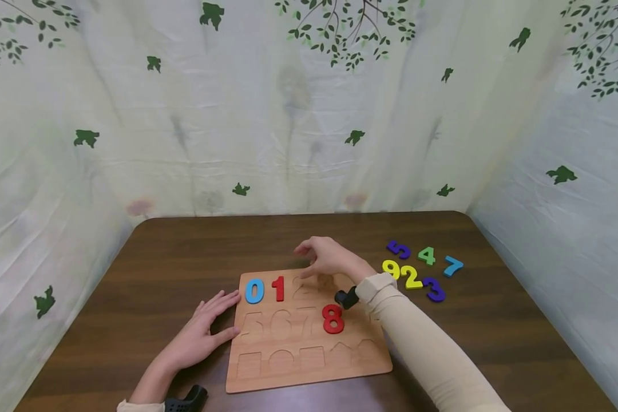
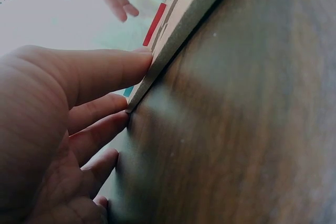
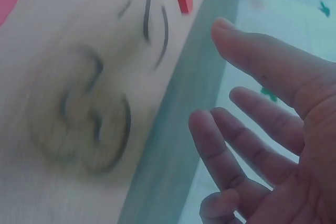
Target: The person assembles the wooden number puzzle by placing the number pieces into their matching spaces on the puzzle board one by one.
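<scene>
A wooden number board (image 1: pixel 309 369) lies on the table with a blue 0 (image 1: pixel 254 291), a red 1 (image 1: pixel 278 288) and a red 8 (image 1: pixel 333 319) on it. At the board's left edge, my left hand (image 1: pixel 201 335) touches the side with its thumb and fingertips, fingers loosely extended. My right hand (image 1: pixel 335 257) hovers over the board's far edge, to the right of the 1. Its fingers are relaxed and spread apart in the right wrist view, holding nothing. Beneath it, the carved recess of a 3 (image 3: pixel 94 119) shows.
Loose numbers lie right of the board: a purple 5 (image 1: pixel 399 249), green 4 (image 1: pixel 427 256), blue 7 (image 1: pixel 453 266), yellow 9 (image 1: pixel 391 269), yellow 2 (image 1: pixel 411 277) and purple 3 (image 1: pixel 434 290). A leaf-patterned curtain (image 1: pixel 268 114) hangs behind the brown table (image 1: pixel 185 246).
</scene>
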Demonstrator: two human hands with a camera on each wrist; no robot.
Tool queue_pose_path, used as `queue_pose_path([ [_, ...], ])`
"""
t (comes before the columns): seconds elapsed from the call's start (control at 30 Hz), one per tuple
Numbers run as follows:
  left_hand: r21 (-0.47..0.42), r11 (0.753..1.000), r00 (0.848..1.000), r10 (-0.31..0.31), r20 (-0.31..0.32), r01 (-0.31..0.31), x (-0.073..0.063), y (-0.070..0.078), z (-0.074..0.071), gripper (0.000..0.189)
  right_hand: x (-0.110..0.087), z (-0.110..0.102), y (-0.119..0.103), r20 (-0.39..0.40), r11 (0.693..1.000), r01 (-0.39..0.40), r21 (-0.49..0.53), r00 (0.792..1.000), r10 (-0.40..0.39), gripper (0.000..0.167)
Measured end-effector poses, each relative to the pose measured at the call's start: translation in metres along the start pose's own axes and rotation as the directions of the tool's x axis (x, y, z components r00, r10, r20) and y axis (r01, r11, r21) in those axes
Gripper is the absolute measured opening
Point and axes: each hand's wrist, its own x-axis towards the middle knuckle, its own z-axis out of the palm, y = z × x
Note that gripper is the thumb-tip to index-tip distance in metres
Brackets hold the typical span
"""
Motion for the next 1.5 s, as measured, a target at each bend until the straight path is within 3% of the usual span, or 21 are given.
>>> queue_pose_path([
  [0.63,-0.002,1.000,1.000,-0.010,0.000,0.010,-0.001,0.000,-0.003,0.066,-0.052,-0.048,0.068,-0.025,0.995,-0.075,0.061,0.997,0.077,0.063],
  [1.5,-0.002,1.000,1.000,-0.008,0.009,0.008,0.002,0.000,0.000,0.067,-0.111,-0.066,0.135,-0.054,0.972,-0.138,0.190,0.987,0.151,0.063],
])
